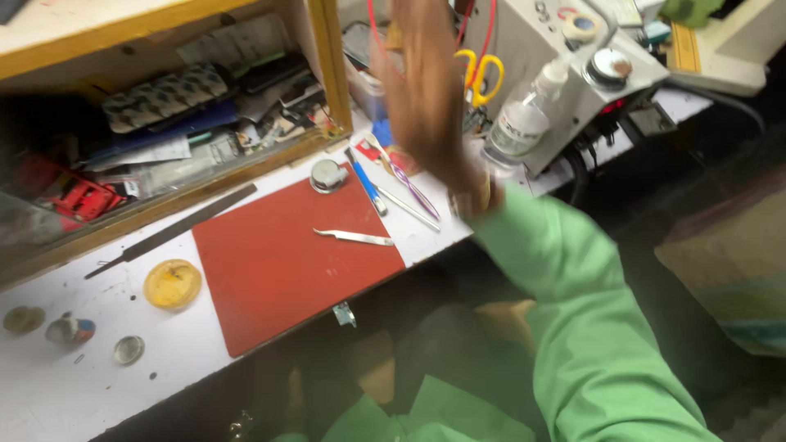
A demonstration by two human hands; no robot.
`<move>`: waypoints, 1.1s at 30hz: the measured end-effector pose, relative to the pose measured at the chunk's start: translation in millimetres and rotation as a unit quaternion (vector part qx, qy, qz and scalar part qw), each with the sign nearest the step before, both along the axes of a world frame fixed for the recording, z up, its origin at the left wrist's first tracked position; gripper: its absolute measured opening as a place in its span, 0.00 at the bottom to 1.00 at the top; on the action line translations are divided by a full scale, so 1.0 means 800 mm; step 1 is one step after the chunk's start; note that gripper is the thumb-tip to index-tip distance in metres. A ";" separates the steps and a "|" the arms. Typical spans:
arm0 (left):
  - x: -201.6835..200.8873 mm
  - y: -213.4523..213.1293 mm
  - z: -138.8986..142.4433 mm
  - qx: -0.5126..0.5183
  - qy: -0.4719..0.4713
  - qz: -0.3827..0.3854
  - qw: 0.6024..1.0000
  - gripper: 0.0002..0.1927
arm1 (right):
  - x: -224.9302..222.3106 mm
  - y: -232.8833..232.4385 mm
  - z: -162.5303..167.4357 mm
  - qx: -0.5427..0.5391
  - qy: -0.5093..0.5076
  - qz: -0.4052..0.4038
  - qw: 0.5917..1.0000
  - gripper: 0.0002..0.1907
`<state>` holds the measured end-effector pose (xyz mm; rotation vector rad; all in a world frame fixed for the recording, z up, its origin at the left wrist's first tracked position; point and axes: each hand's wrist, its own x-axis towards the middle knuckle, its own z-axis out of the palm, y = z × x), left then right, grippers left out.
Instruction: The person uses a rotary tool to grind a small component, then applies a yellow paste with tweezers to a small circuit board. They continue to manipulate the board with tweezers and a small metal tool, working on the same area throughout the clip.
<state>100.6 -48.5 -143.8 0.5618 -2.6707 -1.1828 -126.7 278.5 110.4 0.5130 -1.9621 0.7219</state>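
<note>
At about nine o'clock on the white bench [74,393] sit a small round yellow dish [173,283] and, lower, a few little caps and a tiny bottle [70,330]. A long dark file [172,232] lies slanted toward the red mat [278,270]. On the mat, bent-tip tweezers [354,237] rest near its two o'clock corner, with a small round metal tin [328,175] at the mat's twelve o'clock edge. Just past that lie a blue pen-like tool [366,182] and a purple-handled brush [408,182].

The right hand [426,98] is raised above these tools, blurred with motion, fingers spread apart and holding nothing that can be made out (the green sleeve runs down to five o'clock). The left hand is out of view. Yellow-handled scissors [481,75] hang at the hand's three o'clock, beside a clear bottle [524,123] and a grey machine [565,65].

My judgement: any reach here should slow before landing, coming in over the tools so that the bottle stays upright.
</note>
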 end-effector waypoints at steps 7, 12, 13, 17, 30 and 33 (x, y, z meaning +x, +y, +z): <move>-0.022 0.008 -0.028 -0.015 -0.002 -0.001 1.000 0.26 | 0.220 0.021 -0.129 -0.129 -0.034 0.023 0.991 0.16; 0.000 0.010 -0.036 -0.026 -0.005 0.001 1.000 0.28 | 0.231 0.135 -0.159 -0.349 -0.084 -0.023 0.933 0.11; 0.002 0.012 -0.035 -0.028 -0.005 0.000 1.000 0.28 | 0.236 0.150 -0.167 -0.342 -0.078 -0.033 0.936 0.10; 0.001 0.020 -0.019 -0.023 -0.004 -0.001 1.000 0.29 | 0.253 0.159 -0.201 -0.365 -0.095 -0.041 0.925 0.09; -0.041 0.068 0.018 0.367 0.184 -0.115 0.905 0.04 | 0.285 0.018 -0.196 -0.154 -0.185 0.098 0.965 0.10; -0.046 0.064 0.008 0.294 0.203 -0.133 0.924 0.09 | 0.287 -0.004 -0.194 -0.141 -0.200 0.124 0.962 0.10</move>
